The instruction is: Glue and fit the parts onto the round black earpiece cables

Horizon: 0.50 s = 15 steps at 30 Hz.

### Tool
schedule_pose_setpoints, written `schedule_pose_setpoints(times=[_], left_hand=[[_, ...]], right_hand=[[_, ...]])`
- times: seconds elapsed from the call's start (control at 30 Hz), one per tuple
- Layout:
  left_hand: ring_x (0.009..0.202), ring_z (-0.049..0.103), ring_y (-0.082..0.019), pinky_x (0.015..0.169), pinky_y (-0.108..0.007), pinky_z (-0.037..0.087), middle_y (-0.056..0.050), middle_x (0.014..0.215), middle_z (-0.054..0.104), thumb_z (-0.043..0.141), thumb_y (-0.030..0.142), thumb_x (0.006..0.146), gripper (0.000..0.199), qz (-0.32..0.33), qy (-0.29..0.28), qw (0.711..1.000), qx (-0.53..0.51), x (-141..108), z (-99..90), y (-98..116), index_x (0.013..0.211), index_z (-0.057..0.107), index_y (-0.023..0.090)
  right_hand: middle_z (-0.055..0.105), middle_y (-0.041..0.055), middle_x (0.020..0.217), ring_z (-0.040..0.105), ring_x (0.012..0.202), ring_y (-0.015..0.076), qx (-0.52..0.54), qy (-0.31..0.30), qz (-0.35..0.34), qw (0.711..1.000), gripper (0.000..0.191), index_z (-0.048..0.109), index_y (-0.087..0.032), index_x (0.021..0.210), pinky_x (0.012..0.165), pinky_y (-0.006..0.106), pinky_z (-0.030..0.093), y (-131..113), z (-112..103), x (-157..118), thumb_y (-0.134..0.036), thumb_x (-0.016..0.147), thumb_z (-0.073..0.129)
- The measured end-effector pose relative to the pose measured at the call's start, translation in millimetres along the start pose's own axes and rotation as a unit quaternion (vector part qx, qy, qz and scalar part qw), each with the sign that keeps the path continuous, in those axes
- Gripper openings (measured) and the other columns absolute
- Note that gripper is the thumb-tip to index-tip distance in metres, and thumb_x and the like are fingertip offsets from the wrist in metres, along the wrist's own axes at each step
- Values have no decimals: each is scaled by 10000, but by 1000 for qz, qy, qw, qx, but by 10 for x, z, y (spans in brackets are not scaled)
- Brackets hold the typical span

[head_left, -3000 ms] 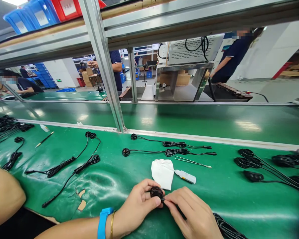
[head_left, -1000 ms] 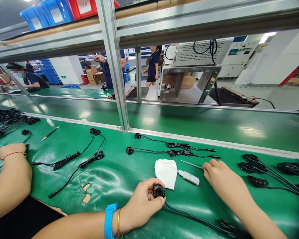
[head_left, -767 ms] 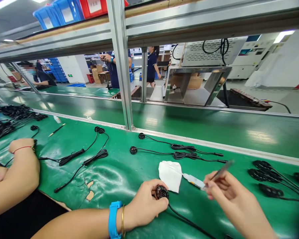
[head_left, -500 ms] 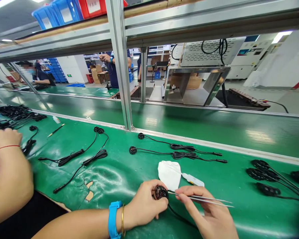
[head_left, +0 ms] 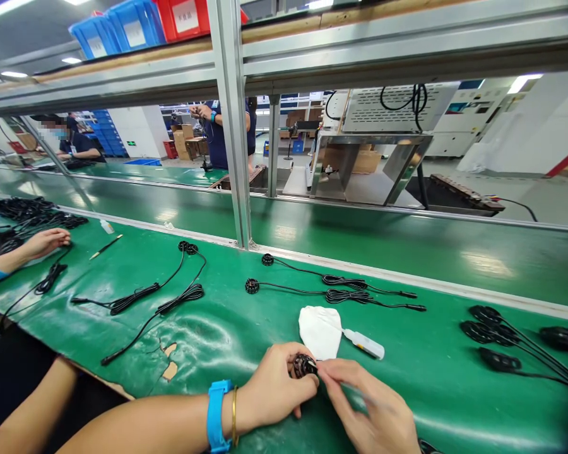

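Note:
My left hand (head_left: pixel 277 384), with a blue band at the wrist, is closed around a small round black part (head_left: pixel 304 365) with a ribbed, open face. Pressed up against that part's right side are the fingertips of my right hand (head_left: pixel 369 403). Thin metal tweezers (head_left: pixel 372 396) lie in the right hand, smeared by motion, and their tips are hidden. Just behind both hands are a white cloth or pad (head_left: pixel 320 331) and a small clear squeeze bottle (head_left: pixel 364 344) with a thin nozzle.
Two black cables (head_left: pixel 345 295) with round ends lie behind the pad, others (head_left: pixel 158 299) to the left, more (head_left: pixel 495 328) at right. A co-worker's hand (head_left: pixel 47 243) is at far left near a cable pile (head_left: pixel 33 221). A metal post (head_left: pixel 234 139) rises at the bench's back.
My right hand has moved left to the round part, and the tweezers have swung out of clear sight. At far left, the co-worker's arms have shifted, one hand now reaching onto the bench.

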<state>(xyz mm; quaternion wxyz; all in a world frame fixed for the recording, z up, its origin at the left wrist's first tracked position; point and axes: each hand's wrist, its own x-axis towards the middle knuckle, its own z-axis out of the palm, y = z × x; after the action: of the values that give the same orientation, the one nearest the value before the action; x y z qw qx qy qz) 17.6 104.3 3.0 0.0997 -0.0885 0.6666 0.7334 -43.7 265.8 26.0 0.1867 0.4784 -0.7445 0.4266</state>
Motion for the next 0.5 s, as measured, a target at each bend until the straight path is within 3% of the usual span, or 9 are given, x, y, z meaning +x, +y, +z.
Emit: schedule_pose_setpoints(times=[0.1, 0.2, 0.27, 0.4, 0.5], left_hand=[[429, 450, -57, 358, -156, 409, 7, 683, 519, 568, 187, 764, 242, -7, 0, 1000, 14, -18, 2, 22, 979, 648, 111], [473, 465, -58, 371, -154, 435, -13, 749, 549, 575, 172, 736, 299, -11, -2, 1000, 19, -35, 8, 52, 1016, 660, 109], [468, 460, -52, 377, -154, 443, -8, 741, 546, 578, 168, 732, 316, -16, 0, 999, 29, -42, 14, 63, 1030, 662, 105], [464, 470, -57, 384, -157, 439, -5, 719, 543, 578, 177, 749, 312, -8, -4, 999, 43, -36, 16, 63, 1040, 662, 102], [452, 461, -59, 383, -164, 432, 3, 685, 519, 578, 188, 752, 278, -6, -7, 1000, 21, -25, 8, 77, 1002, 645, 88]], right_hand=[[668, 3, 794, 686, 678, 95, 69, -6, 118, 991, 40, 615, -182, 906, 650, 140, 566, -8, -10, 106, -166, 932, 591], [654, 19, 774, 681, 645, 111, 142, -50, 171, 974, 100, 608, -164, 863, 626, 165, 572, 24, -32, 179, -218, 943, 583], [651, 18, 770, 670, 635, 103, 145, -79, 163, 973, 119, 614, -163, 860, 610, 159, 558, 42, -43, 208, -225, 951, 570], [652, 5, 772, 648, 654, 91, 87, -116, 77, 986, 103, 623, -175, 881, 628, 162, 529, 28, -51, 220, -165, 948, 545], [663, -7, 820, 655, 698, 78, 76, -93, 39, 992, 82, 612, -182, 936, 679, 154, 531, -5, -71, 209, -126, 933, 553]])
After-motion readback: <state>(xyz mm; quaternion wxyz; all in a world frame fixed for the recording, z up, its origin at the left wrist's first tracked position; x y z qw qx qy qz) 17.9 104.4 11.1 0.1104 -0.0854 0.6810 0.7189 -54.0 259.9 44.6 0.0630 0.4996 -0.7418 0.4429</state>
